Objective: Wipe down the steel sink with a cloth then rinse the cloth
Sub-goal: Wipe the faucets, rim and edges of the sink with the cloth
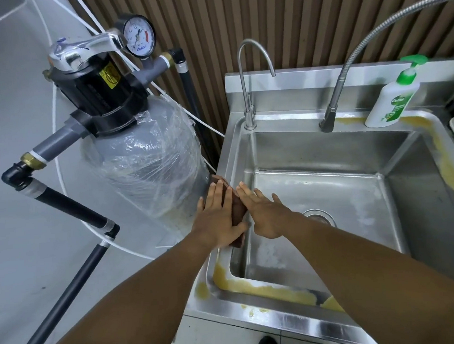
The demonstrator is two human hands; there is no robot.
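Observation:
A brown cloth (pixel 235 207) lies along the left rim of the steel sink (pixel 312 150). My left hand (pixel 218 217) presses flat on the cloth with straight fingers, covering most of it. My right hand (pixel 265 214) lies flat beside it, fingers spread, touching the cloth's inner edge and the sink's left wall. A yellowish film (pixel 267 289) runs along the sink's front, right and back rims. The drain (pixel 319 216) sits in the basin floor just right of my right wrist.
A slim gooseneck tap (pixel 247 90) stands at the sink's back left corner. A flexible hose faucet (pixel 331 112) and a green-capped soap bottle (pixel 391 98) stand on the back ledge. A plastic-wrapped filter tank (pixel 145 161) with pipes sits left of the sink.

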